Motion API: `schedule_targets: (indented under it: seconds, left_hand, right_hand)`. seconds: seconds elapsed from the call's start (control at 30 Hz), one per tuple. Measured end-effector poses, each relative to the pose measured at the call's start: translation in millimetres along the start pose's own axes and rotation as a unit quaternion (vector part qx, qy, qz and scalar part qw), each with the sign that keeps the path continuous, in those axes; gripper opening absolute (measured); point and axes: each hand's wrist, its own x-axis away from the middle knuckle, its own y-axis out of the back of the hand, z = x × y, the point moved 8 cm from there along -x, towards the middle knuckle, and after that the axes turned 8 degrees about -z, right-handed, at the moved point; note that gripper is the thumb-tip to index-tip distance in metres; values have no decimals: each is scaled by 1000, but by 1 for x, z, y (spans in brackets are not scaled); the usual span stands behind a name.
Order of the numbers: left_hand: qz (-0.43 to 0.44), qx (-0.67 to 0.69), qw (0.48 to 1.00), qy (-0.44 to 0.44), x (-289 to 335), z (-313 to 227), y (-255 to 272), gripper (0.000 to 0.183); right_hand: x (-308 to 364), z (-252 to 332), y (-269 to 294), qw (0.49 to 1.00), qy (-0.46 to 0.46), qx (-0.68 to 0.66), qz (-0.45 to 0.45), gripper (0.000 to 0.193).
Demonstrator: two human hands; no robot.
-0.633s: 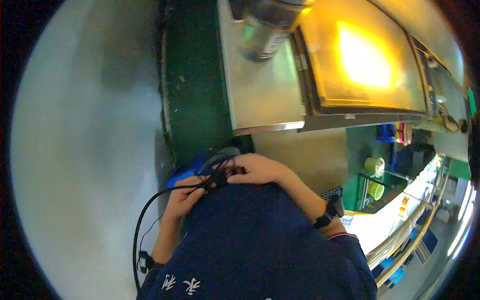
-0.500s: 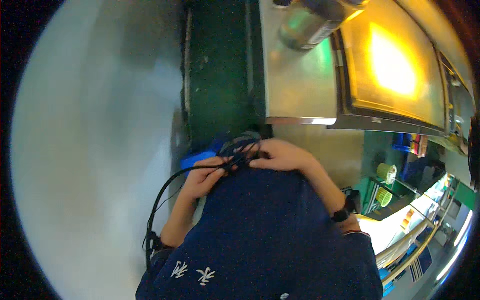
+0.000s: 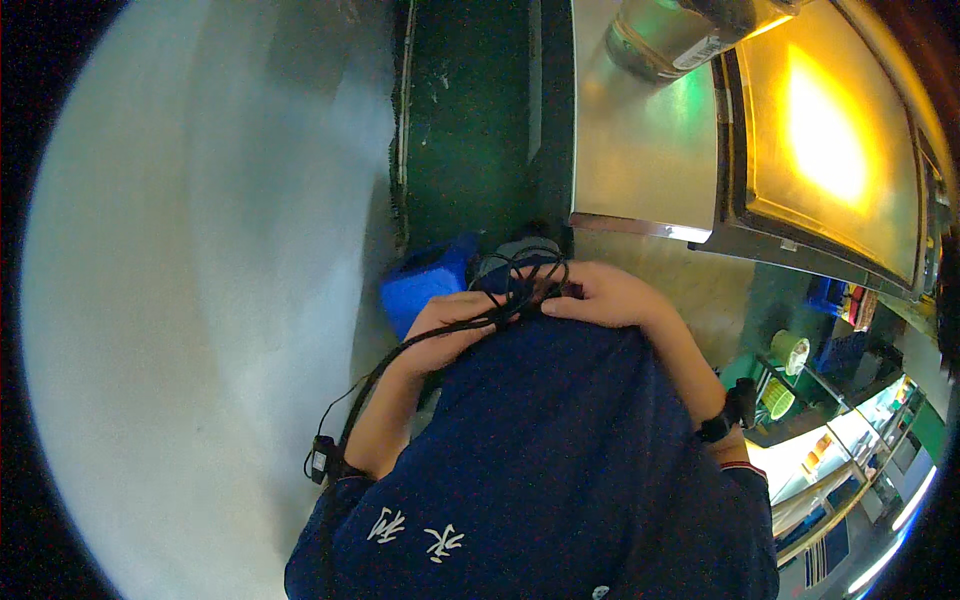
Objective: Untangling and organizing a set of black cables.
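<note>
A loose bundle of thin black cables [image 3: 522, 285] lies in loops against the front of my dark blue shirt [image 3: 540, 430]. My right hand [image 3: 605, 297] is closed around the right side of the bundle, thumb toward my body. On the other side, my left hand [image 3: 447, 325] is closed at the cables, its fingertips partly hidden behind them. A thicker black strand runs from the bundle over my left wrist and along the forearm, near a small black box [image 3: 322, 458] on a thin wire. A black band [image 3: 716, 428] with a dark device sits on my right wrist.
Ahead to the right stands a steel counter [image 3: 645, 150] with a clear container [image 3: 655, 45] on it. Beside it is a steel panel [image 3: 830, 210] with a bright yellow glare. A blue object [image 3: 428, 285] is low beyond my left hand. A pale wall-like surface [image 3: 220, 300] fills the left.
The view has shifted, so hands, cables and counter appear farther right. More of the blue object shows. Both hands remain at the cables, and the left thumb is less visible.
</note>
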Motion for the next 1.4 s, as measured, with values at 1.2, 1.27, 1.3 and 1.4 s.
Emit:
schedule_targets:
  seconds: [1.2,1.27,1.3,1.4]
  left_hand:
    - [-227,135,961,81,44,29,22,27]
    - [-217,-48,973,59,46,24,25,21]
    - [-214,-48,974,60,46,24,26,21]
    - [-188,-272,942,-49,41,4,23,16]
  right_hand:
    - [-39,6,-61,982,-53,-180,24,32]
    - [-40,1,-63,962,-34,-271,-9,29]
    - [-40,2,-62,962,-35,-272,-12,29]
    - [-40,7,-60,963,-19,-270,-3,26]
